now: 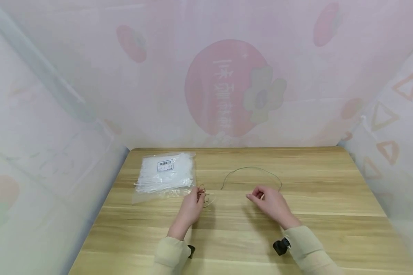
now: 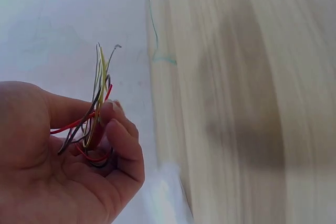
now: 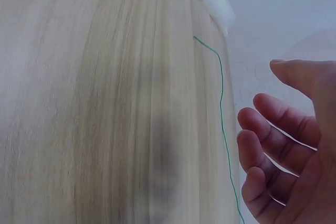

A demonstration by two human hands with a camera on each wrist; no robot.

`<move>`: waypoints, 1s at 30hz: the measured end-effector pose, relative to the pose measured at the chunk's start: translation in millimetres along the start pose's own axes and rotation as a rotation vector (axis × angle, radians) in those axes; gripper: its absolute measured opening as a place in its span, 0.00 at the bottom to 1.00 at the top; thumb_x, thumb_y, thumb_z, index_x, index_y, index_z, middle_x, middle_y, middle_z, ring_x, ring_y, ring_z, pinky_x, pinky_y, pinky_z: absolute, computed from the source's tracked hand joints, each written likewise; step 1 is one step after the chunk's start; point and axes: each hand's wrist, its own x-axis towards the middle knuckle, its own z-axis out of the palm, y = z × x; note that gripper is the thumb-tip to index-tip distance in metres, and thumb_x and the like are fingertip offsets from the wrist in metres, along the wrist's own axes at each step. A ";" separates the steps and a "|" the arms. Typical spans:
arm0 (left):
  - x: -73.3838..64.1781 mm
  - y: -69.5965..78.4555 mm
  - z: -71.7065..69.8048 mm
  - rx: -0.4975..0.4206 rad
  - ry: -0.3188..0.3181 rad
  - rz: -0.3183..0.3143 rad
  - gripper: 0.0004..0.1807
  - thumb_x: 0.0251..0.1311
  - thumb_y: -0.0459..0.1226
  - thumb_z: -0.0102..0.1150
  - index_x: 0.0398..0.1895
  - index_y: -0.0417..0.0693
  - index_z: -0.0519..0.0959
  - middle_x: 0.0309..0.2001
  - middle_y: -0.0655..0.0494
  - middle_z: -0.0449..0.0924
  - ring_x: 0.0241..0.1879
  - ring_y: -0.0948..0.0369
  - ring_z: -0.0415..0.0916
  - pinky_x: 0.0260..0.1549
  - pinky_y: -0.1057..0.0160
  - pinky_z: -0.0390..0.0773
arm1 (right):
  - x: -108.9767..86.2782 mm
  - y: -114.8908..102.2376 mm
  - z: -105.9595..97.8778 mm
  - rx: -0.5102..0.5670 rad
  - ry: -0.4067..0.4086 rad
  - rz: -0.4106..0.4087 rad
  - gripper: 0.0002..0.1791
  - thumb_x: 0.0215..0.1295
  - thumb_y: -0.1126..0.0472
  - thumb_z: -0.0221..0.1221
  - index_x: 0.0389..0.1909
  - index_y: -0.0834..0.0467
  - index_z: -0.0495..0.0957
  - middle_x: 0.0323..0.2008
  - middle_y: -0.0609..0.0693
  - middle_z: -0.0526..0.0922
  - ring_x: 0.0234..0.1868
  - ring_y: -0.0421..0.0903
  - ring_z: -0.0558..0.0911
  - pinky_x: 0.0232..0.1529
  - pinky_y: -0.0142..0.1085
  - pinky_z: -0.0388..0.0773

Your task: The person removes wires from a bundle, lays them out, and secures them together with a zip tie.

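The left hand holds a small bunch of thin wires, red, black and yellow, with its thumb and fingers curled round the middle. The bunch is up off the table, near the bag of white sticks, and its loose ends poke out past the fingers. These wires look very light. I think they are bendy but a bit springy, so they may hold a curve, and one could slip out of the bunch. A soft pinch at the middle, where they all meet, seems the best hold. One green wire lies alone on the table in a big curve, in front of and between the two hands. It looks light too, and the easy place to pick it up should be near its bare left tip. The right hand holds nothing. Its fingers bend loosely and its thumb is apart from them, pointing toward the left hand. The green wire's other end goes by this hand, and I cannot tell if they touch. Both arms reach forward, well apart, in pale sleeves.
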 end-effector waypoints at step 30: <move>2.0 35.8 48.0 -0.113 -0.152 0.138 0.04 0.72 0.35 0.59 0.43 0.43 0.80 0.36 0.56 0.83 0.34 0.63 0.79 0.35 0.63 0.80 | 1.2 -33.4 30.4 0.426 -0.050 0.028 0.16 0.80 0.56 0.52 0.30 0.59 0.74 0.24 0.51 0.76 0.24 0.46 0.72 0.27 0.36 0.71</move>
